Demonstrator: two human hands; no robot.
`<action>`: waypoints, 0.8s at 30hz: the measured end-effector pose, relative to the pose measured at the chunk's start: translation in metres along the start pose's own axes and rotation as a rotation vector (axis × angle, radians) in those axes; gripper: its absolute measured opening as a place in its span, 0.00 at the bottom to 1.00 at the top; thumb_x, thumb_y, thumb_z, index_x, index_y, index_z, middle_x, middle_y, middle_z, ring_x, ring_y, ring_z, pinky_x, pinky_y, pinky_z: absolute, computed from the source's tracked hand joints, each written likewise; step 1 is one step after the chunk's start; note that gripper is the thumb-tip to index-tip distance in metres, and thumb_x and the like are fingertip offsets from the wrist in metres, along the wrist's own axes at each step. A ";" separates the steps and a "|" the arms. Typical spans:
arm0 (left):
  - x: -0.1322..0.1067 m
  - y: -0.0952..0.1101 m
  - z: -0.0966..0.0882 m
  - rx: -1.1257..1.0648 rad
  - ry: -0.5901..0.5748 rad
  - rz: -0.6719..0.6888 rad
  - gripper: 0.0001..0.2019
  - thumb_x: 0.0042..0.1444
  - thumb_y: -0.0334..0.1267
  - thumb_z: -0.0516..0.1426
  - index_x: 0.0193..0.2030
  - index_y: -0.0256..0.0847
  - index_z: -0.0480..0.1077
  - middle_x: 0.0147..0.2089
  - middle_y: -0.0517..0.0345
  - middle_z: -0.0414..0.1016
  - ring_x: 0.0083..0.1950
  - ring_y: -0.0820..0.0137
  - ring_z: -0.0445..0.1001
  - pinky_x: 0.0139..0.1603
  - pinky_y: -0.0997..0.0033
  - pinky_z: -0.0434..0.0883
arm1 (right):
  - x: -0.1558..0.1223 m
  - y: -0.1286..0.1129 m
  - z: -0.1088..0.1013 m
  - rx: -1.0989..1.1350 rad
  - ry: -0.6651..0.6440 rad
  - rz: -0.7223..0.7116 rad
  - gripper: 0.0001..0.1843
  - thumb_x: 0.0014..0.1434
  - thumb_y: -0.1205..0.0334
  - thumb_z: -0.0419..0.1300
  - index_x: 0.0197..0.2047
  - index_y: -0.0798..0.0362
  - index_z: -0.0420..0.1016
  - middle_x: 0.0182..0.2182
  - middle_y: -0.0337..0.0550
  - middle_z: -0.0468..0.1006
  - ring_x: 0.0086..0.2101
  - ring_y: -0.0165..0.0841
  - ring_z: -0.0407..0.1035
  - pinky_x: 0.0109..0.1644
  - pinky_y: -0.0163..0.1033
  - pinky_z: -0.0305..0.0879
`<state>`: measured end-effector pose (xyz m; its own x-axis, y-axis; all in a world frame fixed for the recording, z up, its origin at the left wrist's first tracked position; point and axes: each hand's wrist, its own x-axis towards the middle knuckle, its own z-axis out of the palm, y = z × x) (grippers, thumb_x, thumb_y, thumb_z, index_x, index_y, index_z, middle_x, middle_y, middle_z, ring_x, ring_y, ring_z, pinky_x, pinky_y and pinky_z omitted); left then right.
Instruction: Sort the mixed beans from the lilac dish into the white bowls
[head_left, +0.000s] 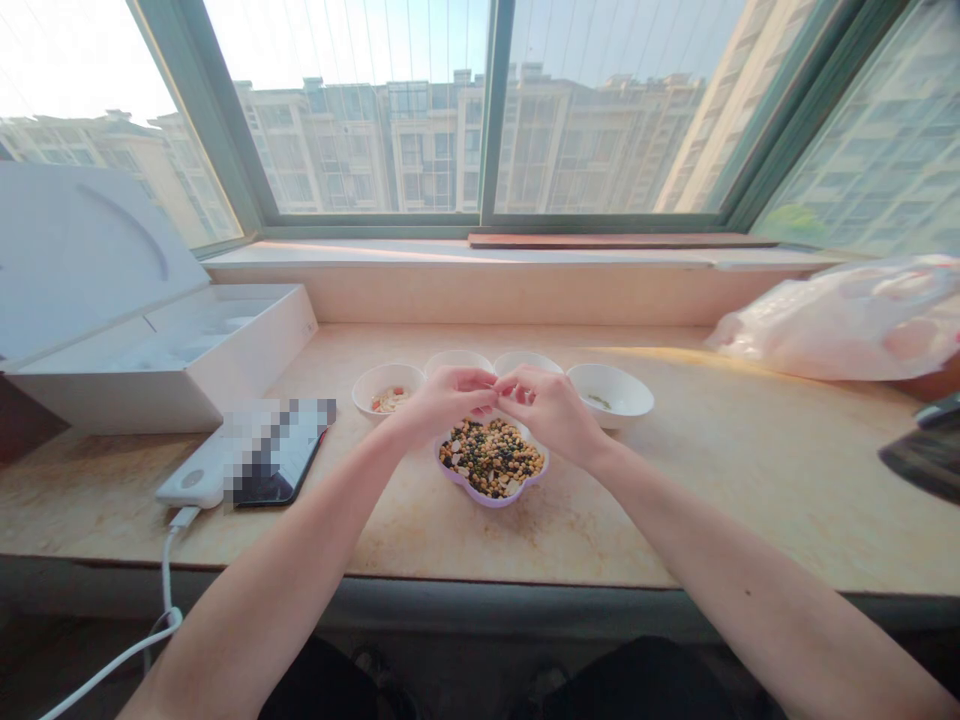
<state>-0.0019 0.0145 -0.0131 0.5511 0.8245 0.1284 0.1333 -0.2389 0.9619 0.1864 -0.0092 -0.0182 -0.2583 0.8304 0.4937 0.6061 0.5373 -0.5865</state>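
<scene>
A lilac flower-shaped dish point(491, 497) full of mixed beans and grains, dark green, yellow and white, sits on the stone sill in front of me. Both hands hover just above its far edge, fingertips meeting. My left hand point(444, 398) has its fingers curled and pinched together. My right hand point(551, 408) is pinched the same way, touching the left. What the fingertips hold is too small to make out. Behind the hands stand several small white bowls: one at the left point(386, 388) holds pale and red bits, one at the right point(611, 392) a few green bits.
An open white box point(161, 360) sits at the left. A white power bank point(196, 478) with a cable and a phone point(281, 470) lie near the front left. A plastic bag point(844, 320) lies at the right, with dark objects point(926, 455) at the right edge.
</scene>
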 end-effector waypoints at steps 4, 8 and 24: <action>0.002 -0.001 0.001 0.045 0.088 0.011 0.10 0.62 0.35 0.59 0.46 0.33 0.79 0.41 0.50 0.83 0.39 0.71 0.78 0.44 0.70 0.76 | -0.001 -0.002 0.001 -0.003 -0.002 0.049 0.10 0.61 0.60 0.66 0.45 0.53 0.83 0.35 0.43 0.83 0.30 0.32 0.72 0.38 0.39 0.67; 0.006 -0.003 -0.006 0.413 0.321 0.026 0.13 0.63 0.33 0.57 0.51 0.38 0.79 0.46 0.51 0.84 0.46 0.66 0.80 0.51 0.67 0.76 | -0.003 -0.003 0.000 -0.111 -0.168 0.084 0.23 0.60 0.54 0.69 0.56 0.51 0.79 0.39 0.44 0.85 0.33 0.35 0.75 0.41 0.41 0.69; 0.009 -0.003 -0.023 1.078 0.344 0.016 0.16 0.68 0.35 0.51 0.45 0.39 0.81 0.49 0.47 0.84 0.50 0.59 0.79 0.54 0.63 0.70 | -0.004 -0.002 0.002 -0.137 -0.728 -0.168 0.07 0.58 0.63 0.67 0.39 0.51 0.87 0.38 0.43 0.83 0.36 0.37 0.74 0.38 0.40 0.65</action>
<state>-0.0163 0.0346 -0.0088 0.3253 0.8748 0.3590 0.8605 -0.4313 0.2713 0.1850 -0.0129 -0.0204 -0.7579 0.6523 -0.0068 0.5905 0.6816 -0.4322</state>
